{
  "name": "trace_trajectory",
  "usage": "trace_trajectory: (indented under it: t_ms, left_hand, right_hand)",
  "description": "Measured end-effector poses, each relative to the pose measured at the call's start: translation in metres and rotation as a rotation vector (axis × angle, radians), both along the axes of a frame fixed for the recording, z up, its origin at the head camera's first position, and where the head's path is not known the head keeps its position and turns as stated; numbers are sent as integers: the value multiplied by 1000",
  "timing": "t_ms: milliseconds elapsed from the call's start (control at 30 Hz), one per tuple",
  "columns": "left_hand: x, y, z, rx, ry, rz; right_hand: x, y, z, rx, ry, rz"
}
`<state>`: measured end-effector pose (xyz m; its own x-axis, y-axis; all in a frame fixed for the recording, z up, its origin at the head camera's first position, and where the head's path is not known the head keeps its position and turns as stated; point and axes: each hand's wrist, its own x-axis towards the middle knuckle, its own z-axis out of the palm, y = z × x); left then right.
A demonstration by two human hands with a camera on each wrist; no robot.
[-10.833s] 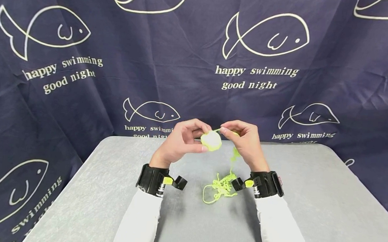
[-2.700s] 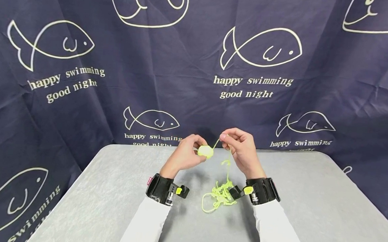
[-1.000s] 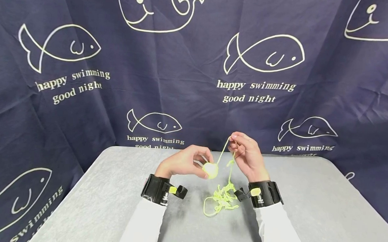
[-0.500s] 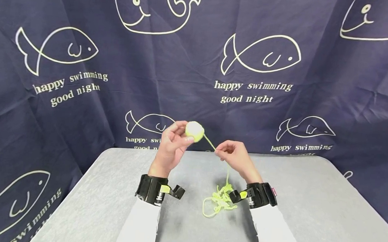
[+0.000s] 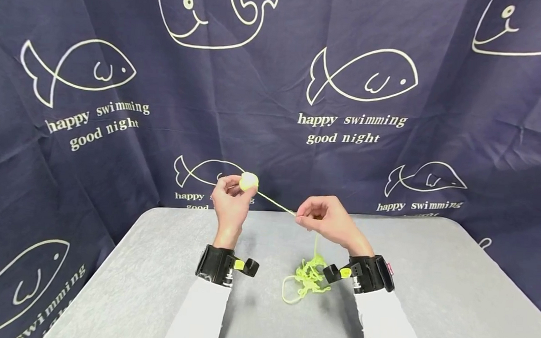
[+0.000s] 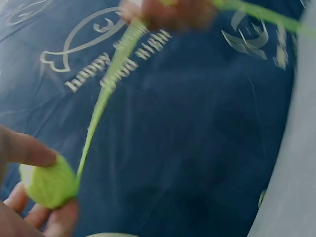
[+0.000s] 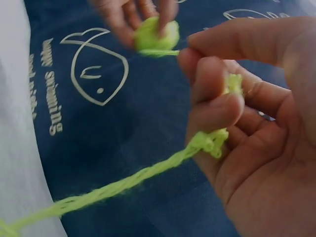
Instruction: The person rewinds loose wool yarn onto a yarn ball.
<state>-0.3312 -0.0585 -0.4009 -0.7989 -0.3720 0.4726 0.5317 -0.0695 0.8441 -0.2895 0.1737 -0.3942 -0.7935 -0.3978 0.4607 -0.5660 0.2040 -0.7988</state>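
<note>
My left hand (image 5: 230,200) is raised above the table's far edge and pinches a small ball of neon yellow-green yarn (image 5: 249,181) (image 6: 49,183) in its fingertips. A taut strand (image 5: 275,202) runs from the ball to my right hand (image 5: 325,220), which pinches the yarn (image 7: 217,140) between thumb and curled fingers. From the right hand the strand drops to a loose tangle of yarn (image 5: 308,279) lying on the grey table (image 5: 155,265). In the right wrist view the ball (image 7: 157,35) shows blurred beyond my fingers.
A dark blue curtain (image 5: 116,140) printed with white fish, whales and the words "happy swimming good night" hangs behind and beside the table. Black bands with cameras sit on both wrists (image 5: 221,266) (image 5: 368,273). White sleeves cover my forearms.
My left hand has carried the ball up and to the left, away from the right hand. The strand between the hands has lengthened and pulled taut. The right hand has sunk slightly.
</note>
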Motion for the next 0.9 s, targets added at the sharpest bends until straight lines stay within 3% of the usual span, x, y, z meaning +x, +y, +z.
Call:
trace_trajectory:
  t_ms: [100, 200, 300, 367, 467, 600, 700, 800, 833, 900]
  left_hand:
    - [0, -3, -4, -310, -14, 65]
    - [2, -5, -5, -575, -60, 31]
    - [6, -5, -4, -740, -130, -152]
    - [8, -6, -3, -811, -159, -330]
    - [11, -6, -1, -880, -135, -635]
    - [15, -4, 3, -857, -56, -1012]
    - [20, -2, 9, -715, -2, -1210]
    - [26, -1, 15, -508, 71, -1304]
    - [27, -1, 17, -434, 100, -1306]
    - [30, 0, 21, -291, 156, -1247]
  right_hand:
    - [1, 6, 2, -178, -37, 28]
    - [1, 9, 3, -418, -78, 89]
    - [-1, 11, 2, -664, -121, 171]
    - [-3, 12, 1, -795, -148, 199]
    - [-7, 15, -1, -960, -200, 220]
    - [-12, 18, -4, -1081, -281, 180]
    - [-15, 18, -7, -1055, -336, 65]
    - [-17, 16, -11, -879, -358, -73]
    - [-18, 15, -12, -787, -352, -111]
    - [-18, 12, -15, -589, -326, -160]
